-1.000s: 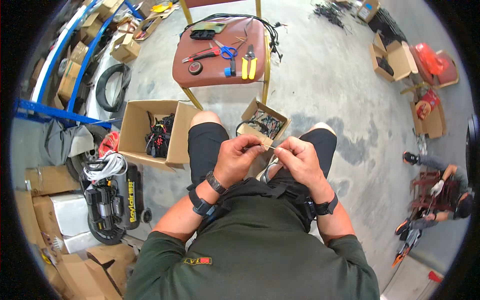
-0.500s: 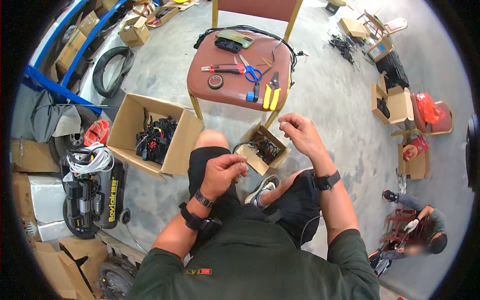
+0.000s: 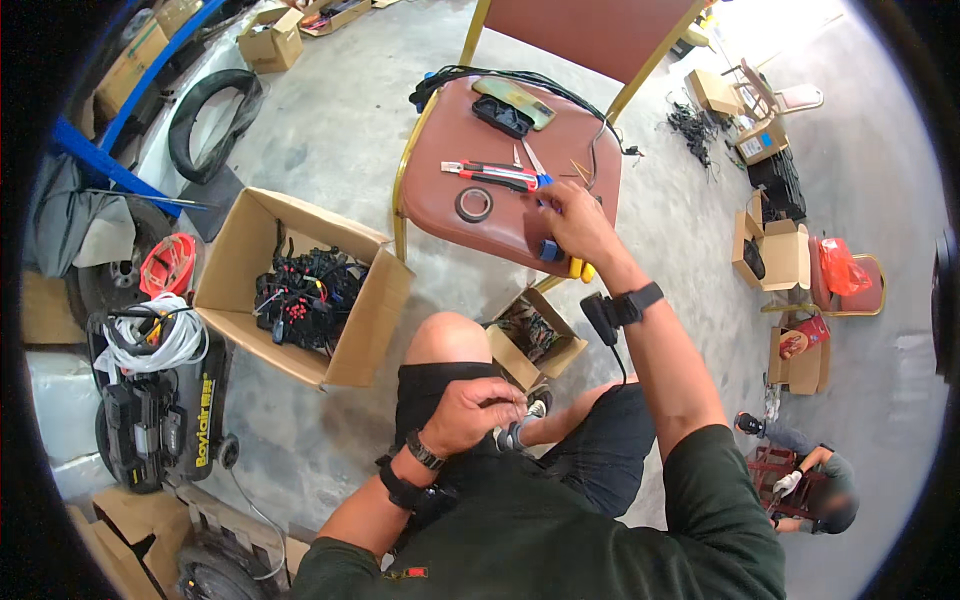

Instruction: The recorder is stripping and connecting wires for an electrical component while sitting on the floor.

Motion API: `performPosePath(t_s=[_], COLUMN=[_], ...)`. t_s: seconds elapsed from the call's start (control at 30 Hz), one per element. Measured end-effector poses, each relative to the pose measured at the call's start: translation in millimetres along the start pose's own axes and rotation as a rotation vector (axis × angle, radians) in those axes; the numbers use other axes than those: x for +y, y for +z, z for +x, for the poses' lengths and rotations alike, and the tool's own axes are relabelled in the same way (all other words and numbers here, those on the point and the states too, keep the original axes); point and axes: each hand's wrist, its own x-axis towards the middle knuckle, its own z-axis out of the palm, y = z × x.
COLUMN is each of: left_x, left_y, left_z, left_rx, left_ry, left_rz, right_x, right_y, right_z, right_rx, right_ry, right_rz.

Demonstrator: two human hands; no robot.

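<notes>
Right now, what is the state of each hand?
Left hand: partly curled; whether it holds anything cannot be told.
Right hand: over the chair seat; grip cannot be told.

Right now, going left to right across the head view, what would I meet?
Air compressor, large open cardboard box, left hand, right hand, pile of black wires on the floor, red plastic bag.

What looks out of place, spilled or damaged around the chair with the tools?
A black, wire-like tangle lies loose on the floor, to the right of the chair. It looks odd because a similar dark bundle sits in the large open carton. Nothing spilled or damaged stands out.
</notes>
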Motion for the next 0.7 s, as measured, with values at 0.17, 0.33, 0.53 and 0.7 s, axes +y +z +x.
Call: performPosePath(t_s=[0.17, 0.33, 0.53, 0.7], left_x=[5, 13, 11, 7], left_y=[-7, -10, -10, -4], left_z=[-1, 0, 0, 0], left_rx=[-0.033, -0.051, -0.073, -0.088], left_ry=[0.036, 0.048, 0.018, 0.013], left_rz=[-0.002, 0.006, -0.090, -0.016], right_x=[23, 67, 85, 102], right_y=[21, -2, -14, -10], right_z=[36, 49, 55, 51], right_rx=[0.132, 0.231, 0.018, 0.122], right_ry=[-0.041, 0.048, 0.354, 0.318], right_rz=[-0.050, -0.076, -0.201, -0.280])
